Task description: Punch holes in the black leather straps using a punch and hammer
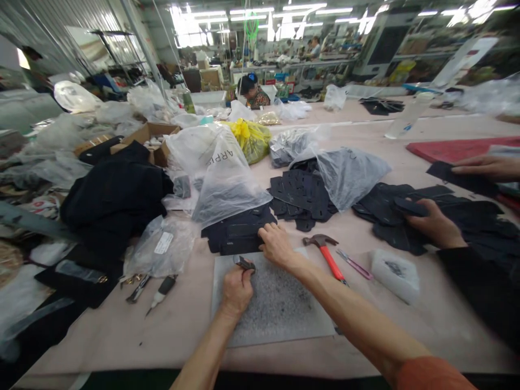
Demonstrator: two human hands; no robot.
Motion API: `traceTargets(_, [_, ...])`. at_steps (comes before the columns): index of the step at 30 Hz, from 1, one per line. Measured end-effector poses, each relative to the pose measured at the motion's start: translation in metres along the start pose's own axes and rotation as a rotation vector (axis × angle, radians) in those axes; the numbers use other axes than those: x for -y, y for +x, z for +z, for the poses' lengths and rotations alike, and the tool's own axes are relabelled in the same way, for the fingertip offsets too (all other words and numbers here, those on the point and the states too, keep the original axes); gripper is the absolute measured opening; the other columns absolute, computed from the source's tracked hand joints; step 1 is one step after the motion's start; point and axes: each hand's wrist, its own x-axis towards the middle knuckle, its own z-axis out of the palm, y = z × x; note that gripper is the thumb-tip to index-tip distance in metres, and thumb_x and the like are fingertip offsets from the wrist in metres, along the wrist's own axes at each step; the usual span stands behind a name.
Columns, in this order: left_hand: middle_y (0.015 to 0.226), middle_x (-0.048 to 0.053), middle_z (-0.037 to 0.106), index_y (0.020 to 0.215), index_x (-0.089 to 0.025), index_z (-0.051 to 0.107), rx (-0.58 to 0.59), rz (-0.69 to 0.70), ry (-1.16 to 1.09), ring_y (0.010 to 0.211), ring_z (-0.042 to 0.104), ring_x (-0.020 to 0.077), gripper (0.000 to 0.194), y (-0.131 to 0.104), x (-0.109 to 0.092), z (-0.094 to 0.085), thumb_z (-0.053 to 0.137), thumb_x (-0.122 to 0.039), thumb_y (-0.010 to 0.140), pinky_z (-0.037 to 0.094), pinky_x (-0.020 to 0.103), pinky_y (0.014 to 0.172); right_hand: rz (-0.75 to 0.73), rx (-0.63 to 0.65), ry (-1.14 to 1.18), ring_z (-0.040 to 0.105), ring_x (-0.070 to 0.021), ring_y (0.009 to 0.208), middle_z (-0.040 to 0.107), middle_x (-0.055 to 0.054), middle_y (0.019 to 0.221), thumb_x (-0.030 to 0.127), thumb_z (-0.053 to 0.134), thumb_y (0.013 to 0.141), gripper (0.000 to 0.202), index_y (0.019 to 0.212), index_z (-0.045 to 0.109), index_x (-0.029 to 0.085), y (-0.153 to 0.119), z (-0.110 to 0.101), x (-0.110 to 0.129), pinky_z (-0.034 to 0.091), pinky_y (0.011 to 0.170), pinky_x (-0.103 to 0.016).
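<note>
My left hand is closed around a short dark metal tool, like a hand punch, over the left part of a grey speckled board. Beyond the board's far edge lies a stack of dark flat cut pieces, partly under a clear plastic bag. My right hand has its fingers bent down onto the right end of this stack, closed at a dark piece; the fingertips are partly hidden. To the right of the board lie a claw hammer with a red handle and a pink-handled cutter.
A co-worker's hands hold dark pieces over another pile at the right. A plastic-wrapped block sits nearby. On the left are a white glue bottle, a plastic bag and black cloth. More bagged pieces lie beyond.
</note>
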Motion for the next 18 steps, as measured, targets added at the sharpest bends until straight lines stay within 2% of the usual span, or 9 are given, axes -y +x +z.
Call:
traceTargets(3, [0.091, 0.008, 0.072, 0.097, -0.016, 0.067, 0.011, -0.022, -0.003, 0.083, 0.070, 0.0221, 0.022, 0.001, -0.001, 0.000, 0.046, -0.019, 0.092, 0.058, 0.031, 0.076, 0.010, 0.020, 0.044, 0.052, -0.0252, 0.093, 0.061, -0.010, 0.095, 0.018, 0.068, 0.081, 0.012, 0.089, 0.059, 0.015, 0.004, 0.002, -0.004, 0.034, 0.079, -0.034])
traceTargets(6, [0.091, 0.008, 0.072, 0.097, -0.016, 0.067, 0.004, -0.015, 0.005, 0.084, 0.070, 0.0227, 0.022, 0.001, 0.000, 0.000, 0.046, -0.019, 0.092, 0.058, 0.031, 0.077, 0.012, 0.045, 0.127, 0.054, -0.0189, 0.080, 0.062, -0.005, 0.085, 0.016, 0.064, 0.084, 0.005, 0.085, 0.059, 0.016, 0.007, -0.006, -0.006, 0.033, 0.069, -0.029])
traceTargets(7, [0.091, 0.008, 0.072, 0.097, -0.016, 0.067, 0.002, -0.009, 0.008, 0.085, 0.070, 0.0229, 0.022, 0.001, 0.000, 0.000, 0.046, -0.019, 0.092, 0.058, 0.032, 0.077, 0.024, 0.040, 0.145, 0.054, -0.0174, 0.077, 0.062, -0.004, 0.085, 0.015, 0.062, 0.084, 0.005, 0.088, 0.059, 0.017, 0.006, -0.011, -0.007, 0.033, 0.068, -0.028])
traceTargets(9, [0.091, 0.007, 0.072, 0.098, -0.016, 0.067, 0.004, -0.007, 0.012, 0.084, 0.070, 0.0228, 0.022, 0.001, 0.000, 0.000, 0.046, -0.019, 0.092, 0.058, 0.031, 0.077, 0.074, -0.004, 0.227, 0.054, -0.0158, 0.076, 0.062, -0.003, 0.088, 0.013, 0.057, 0.085, 0.018, 0.103, 0.060, 0.016, -0.002, -0.024, -0.009, 0.034, 0.067, -0.026])
traceTargets(11, [0.090, 0.007, 0.072, 0.098, -0.016, 0.067, 0.012, -0.018, 0.011, 0.083, 0.070, 0.0222, 0.022, 0.001, -0.001, 0.000, 0.046, -0.019, 0.091, 0.057, 0.031, 0.076, 0.158, -0.068, 0.428, 0.054, -0.0150, 0.074, 0.060, -0.001, 0.085, 0.014, 0.054, 0.085, 0.038, 0.122, 0.056, 0.018, -0.018, -0.035, -0.009, 0.036, 0.067, -0.025])
traceTargets(13, [0.090, 0.007, 0.072, 0.097, -0.017, 0.067, 0.015, -0.034, -0.002, 0.082, 0.070, 0.0217, 0.022, 0.002, -0.002, -0.001, 0.046, -0.020, 0.091, 0.057, 0.030, 0.076, 0.266, -0.100, 0.684, 0.052, -0.0141, 0.067, 0.057, 0.002, 0.077, 0.018, 0.052, 0.084, 0.048, 0.132, 0.053, 0.021, -0.044, -0.040, -0.005, 0.037, 0.064, -0.025])
traceTargets(15, [0.090, 0.006, 0.072, 0.097, -0.017, 0.068, 0.010, -0.056, -0.022, 0.082, 0.069, 0.0216, 0.022, 0.003, -0.002, -0.002, 0.046, -0.020, 0.091, 0.056, 0.030, 0.076, 0.378, -0.073, 0.839, 0.051, -0.0139, 0.062, 0.055, 0.004, 0.072, 0.022, 0.050, 0.084, 0.047, 0.131, 0.056, 0.023, -0.076, -0.036, 0.006, 0.037, 0.060, -0.025])
traceTargets(18, [0.089, 0.007, 0.072, 0.096, -0.017, 0.068, 0.003, -0.098, -0.042, 0.082, 0.069, 0.0225, 0.022, 0.004, -0.001, -0.002, 0.047, -0.023, 0.091, 0.056, 0.031, 0.076, 0.496, -0.010, 0.860, 0.057, -0.0164, 0.066, 0.061, 0.000, 0.075, 0.025, 0.048, 0.086, 0.042, 0.125, 0.063, 0.018, -0.123, -0.019, 0.028, 0.043, 0.063, -0.028])
